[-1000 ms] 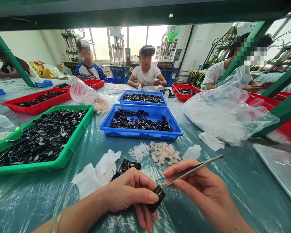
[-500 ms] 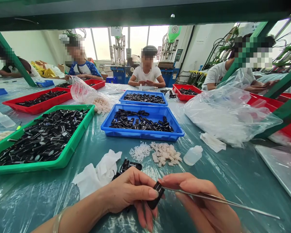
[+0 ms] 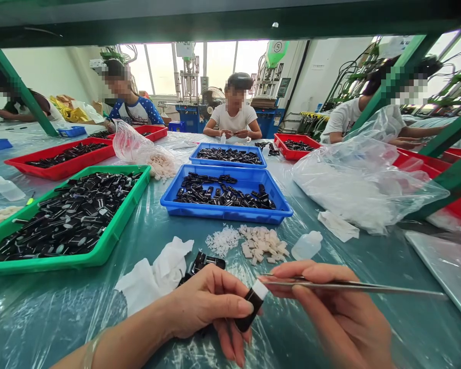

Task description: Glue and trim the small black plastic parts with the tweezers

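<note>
One small black piece [image 3: 248, 320] sits pinched between thumb and fingers of the left hand [image 3: 200, 302], its white end [image 3: 260, 290] standing out past the thumb toward the right hand [image 3: 338, 307], which is half curled around metal tweezers [image 3: 392, 289], fingertips close by that end, contact uncertain from where I stand. Judged light and stiff, its glossy face likely slippery; best gripped by the long sides of the black piece, leaving the white end, possibly softer, unsqueezed.
</note>
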A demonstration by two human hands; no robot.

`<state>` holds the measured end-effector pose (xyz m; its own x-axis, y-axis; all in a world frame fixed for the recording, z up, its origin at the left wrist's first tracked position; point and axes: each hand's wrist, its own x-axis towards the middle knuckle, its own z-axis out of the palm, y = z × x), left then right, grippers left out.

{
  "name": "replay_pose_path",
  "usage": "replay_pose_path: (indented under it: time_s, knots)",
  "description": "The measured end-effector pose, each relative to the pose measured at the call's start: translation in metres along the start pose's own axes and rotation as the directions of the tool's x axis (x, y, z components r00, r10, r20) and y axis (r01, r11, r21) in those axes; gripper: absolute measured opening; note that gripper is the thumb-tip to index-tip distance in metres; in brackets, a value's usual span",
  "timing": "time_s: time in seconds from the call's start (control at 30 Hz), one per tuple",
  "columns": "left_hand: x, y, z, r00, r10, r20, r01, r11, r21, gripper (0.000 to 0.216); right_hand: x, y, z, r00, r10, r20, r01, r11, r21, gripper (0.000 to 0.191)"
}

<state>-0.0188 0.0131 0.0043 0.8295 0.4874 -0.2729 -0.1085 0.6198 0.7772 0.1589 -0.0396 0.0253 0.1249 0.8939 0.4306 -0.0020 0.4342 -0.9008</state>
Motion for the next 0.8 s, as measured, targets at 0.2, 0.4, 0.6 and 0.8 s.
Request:
replay_pose_path:
  time_s: [0.2, 0.4, 0.6, 0.8]
  knots:
    - [0.0, 0.001, 0.0, 1.0, 0.011, -0.006, -0.011, 0.999, 0.045, 0.027, 0.009, -0.004, -0.007, 0.998, 0.044, -0.047, -0.045, 0.999, -0.008, 0.011]
    - [-0.003, 0.006, 0.001, 0.997, 0.081, -0.003, -0.081, 0.996, 0.043, 0.028, 0.009, 0.001, -0.012, 0.991, 0.098, 0.09, -0.096, 0.995, -0.018, 0.007]
    - [-0.002, 0.004, 0.003, 0.998, 0.054, -0.032, -0.051, 0.995, 0.083, 0.028, 0.015, -0.002, -0.015, 0.989, 0.073, 0.125, -0.036, 0.96, -0.277, 0.01]
    - [0.002, 0.003, 0.007, 0.988, 0.031, -0.149, -0.018, 0.996, 0.088, 0.028, 0.024, 0.0, -0.02, 0.977, 0.211, 0.036, -0.205, 0.97, -0.129, 0.009]
